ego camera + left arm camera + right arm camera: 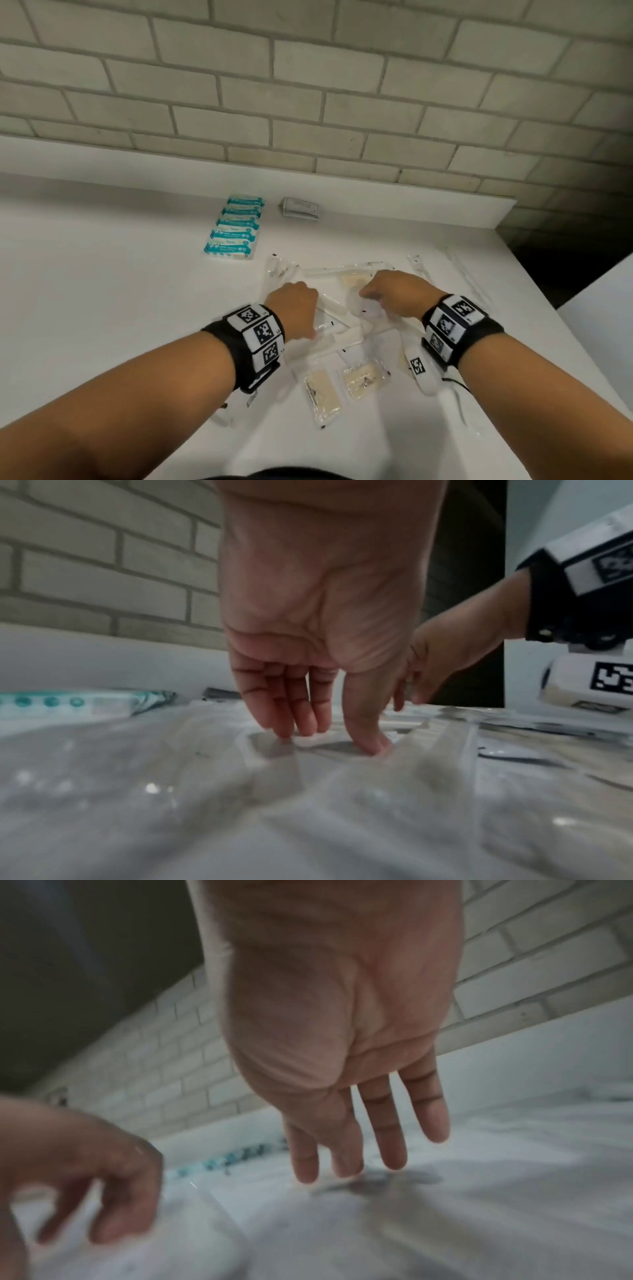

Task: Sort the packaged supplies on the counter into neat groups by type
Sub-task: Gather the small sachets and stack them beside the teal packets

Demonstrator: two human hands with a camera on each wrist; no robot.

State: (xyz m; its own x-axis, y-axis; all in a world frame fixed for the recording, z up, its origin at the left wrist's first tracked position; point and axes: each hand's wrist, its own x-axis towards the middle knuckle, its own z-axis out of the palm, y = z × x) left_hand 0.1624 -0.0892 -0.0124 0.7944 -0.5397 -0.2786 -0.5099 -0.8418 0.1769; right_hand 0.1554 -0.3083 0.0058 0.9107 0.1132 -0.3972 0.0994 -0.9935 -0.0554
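A loose pile of clear plastic packets (342, 322) lies on the white counter (102, 274), some long with white sticks inside. Three flat packets hold beige pads (322, 390), (363, 377), (356, 281). My left hand (296, 303) hangs over the pile's left side; in the left wrist view its fingers (291, 723) and thumb point down and touch a clear packet (318, 744), gripping nothing. My right hand (394, 291) hovers over the pile's far right, with straight fingers (394, 1139) just above the packets (377, 1218).
Several teal-and-white packets (236, 228) sit in a neat row at the back, with a small stack of grey packets (300, 208) to their right. Thin clear packets (466, 274) lie near the counter's right edge, beside a dark gap. A brick wall rises behind.
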